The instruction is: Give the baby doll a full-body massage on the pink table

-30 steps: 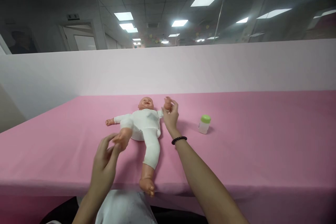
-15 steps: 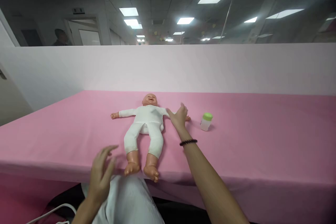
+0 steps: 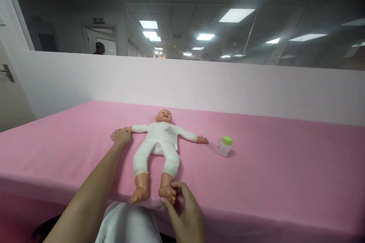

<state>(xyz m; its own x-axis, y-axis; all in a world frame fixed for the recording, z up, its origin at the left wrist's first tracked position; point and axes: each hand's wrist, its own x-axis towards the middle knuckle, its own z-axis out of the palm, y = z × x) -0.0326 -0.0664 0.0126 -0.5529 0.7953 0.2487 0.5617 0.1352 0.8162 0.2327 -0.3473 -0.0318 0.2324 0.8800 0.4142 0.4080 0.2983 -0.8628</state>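
Note:
A baby doll in a white cloth suit lies on its back on the pink-covered table, arms spread, head toward the wall. At the doll's hand on the left side is my left hand, its fingers curled and closed around that small hand, which is partly hidden. My right hand has thumb and forefinger on either side of the doll's foot nearer the right, gripping it by the toes. To the right of the doll stands a small clear bottle with a green lid, apart from both hands.
The pink cloth drapes over the table's front edge, close to the doll's feet. Behind the table rises a white wall with a glass panel above. A person shows through the glass. A door handle is at far left.
My left hand has gone from beside the legs up to the doll's hand. My right hand has left the doll's other arm and come down to its foot. The view has shifted slightly.

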